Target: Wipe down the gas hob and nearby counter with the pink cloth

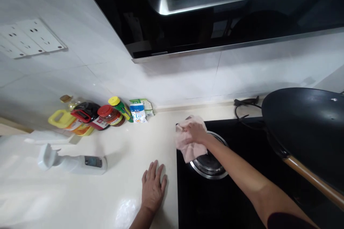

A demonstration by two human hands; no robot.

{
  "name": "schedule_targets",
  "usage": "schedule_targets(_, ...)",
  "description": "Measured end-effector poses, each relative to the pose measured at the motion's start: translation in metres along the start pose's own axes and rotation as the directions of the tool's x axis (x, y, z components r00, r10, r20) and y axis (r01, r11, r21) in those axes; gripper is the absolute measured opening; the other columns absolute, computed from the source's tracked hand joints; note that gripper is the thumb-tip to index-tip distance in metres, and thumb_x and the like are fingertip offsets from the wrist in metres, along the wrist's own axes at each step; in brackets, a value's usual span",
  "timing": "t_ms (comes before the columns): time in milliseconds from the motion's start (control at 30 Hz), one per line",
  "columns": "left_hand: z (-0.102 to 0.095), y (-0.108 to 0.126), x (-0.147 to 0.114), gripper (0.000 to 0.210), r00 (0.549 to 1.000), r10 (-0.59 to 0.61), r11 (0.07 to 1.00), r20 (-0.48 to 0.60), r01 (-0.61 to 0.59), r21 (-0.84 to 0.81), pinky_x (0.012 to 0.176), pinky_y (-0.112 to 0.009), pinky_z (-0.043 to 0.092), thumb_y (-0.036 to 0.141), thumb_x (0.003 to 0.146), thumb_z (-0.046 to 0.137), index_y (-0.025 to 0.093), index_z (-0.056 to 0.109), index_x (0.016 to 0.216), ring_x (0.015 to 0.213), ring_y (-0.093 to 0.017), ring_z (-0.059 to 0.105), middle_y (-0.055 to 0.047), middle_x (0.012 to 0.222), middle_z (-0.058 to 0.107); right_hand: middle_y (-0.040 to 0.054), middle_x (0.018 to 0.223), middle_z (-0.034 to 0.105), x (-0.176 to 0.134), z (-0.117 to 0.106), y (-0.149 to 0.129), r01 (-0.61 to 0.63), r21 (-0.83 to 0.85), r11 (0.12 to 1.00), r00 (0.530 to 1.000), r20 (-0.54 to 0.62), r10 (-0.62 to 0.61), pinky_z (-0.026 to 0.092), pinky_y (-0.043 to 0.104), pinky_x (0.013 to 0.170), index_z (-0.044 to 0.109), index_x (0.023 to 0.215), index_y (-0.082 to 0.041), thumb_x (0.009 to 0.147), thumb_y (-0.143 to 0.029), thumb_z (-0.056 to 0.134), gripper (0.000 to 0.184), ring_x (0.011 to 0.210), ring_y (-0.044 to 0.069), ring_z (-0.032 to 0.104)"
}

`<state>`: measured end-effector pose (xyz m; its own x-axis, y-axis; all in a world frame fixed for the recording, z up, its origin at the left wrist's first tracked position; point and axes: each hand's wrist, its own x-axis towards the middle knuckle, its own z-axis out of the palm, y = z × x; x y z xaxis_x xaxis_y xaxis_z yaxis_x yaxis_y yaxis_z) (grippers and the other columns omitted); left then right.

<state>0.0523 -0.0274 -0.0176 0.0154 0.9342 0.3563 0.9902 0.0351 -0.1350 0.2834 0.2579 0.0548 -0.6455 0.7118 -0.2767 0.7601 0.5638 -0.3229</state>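
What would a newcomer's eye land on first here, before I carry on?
Probably the right hand pressing a pink cloth at the black cooktop's near-left corner, over the steel burner ring. Next, the big black wok at the right. The left hand rests flat on the white counter, a white spray bottle lying nearby.

Two bare hands and forearms, one dark sleeve edge

The left hand (153,188) is bare, with no ring, watch or glove to be seen, and its wrist is uncovered to the bottom edge of the view. The right hand (196,131) is likewise bare, and behind it the forearm is uncovered up to near the elbow, where the rounded hem of a dark maroon fabric sleeve (288,221) begins.
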Motion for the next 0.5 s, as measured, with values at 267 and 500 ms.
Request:
schedule_targets(267, 0.0, 0.001, 0.001, 0.043, 0.998, -0.04, 0.996, 0.038, 0.043, -0.083, 0.112, -0.049, 0.043, 0.036, 0.1, 0.048, 0.026, 0.063, 0.139, 0.142, -0.03, 0.053, -0.011, 0.152, 0.059, 0.0163, 0.149, 0.046, -0.048, -0.001, 0.063, -0.375, -0.002, 0.927, 0.924, -0.088, 0.373, 0.037, 0.048, 0.106, 0.047, 0.149, -0.02, 0.102, -0.06, 0.04, 0.062, 0.134, 0.035, 0.043)
schedule_targets(500, 0.002, 0.0, 0.0, 0.044, 0.995, -0.068, 0.992, 0.067, 0.075, -0.102, 0.115, -0.05, 0.041, 0.037, 0.101, 0.048, 0.027, 0.062, 0.141, 0.143, -0.03, 0.052, -0.01, 0.154, 0.058, 0.0177, 0.146, 0.048, -0.092, 0.015, 0.067, -0.511, 0.037, 0.859, 0.85, -0.122, 0.512, 0.041, 0.045, 0.101, 0.052, 0.143, -0.016, 0.106, -0.051, 0.03, 0.055, 0.128, 0.034, 0.048)
